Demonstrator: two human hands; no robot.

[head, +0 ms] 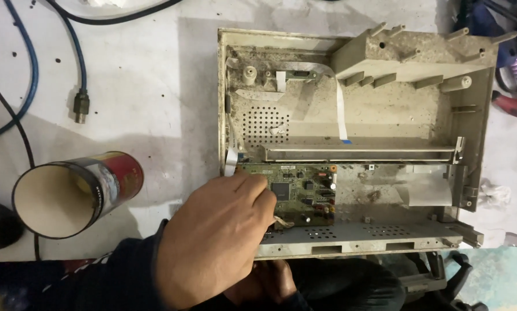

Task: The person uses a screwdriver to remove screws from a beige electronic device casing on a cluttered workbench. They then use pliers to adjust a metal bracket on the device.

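Head view: the left hand [224, 236] lies curled over the green circuit board [301, 193], fingertips on its left part; whether it pinches anything cannot be told. The board sits inside a dusty beige casing [356, 115] at the bench's near edge. The right hand [270, 282], below that edge and largely hidden, is unreadable. An open cylindrical can [74, 193] lies on its side near the bench's left edge.

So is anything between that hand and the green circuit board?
Nothing visible. The left hand already rests on the green circuit board inside the dusty casing; its fingers cover the board's left part.
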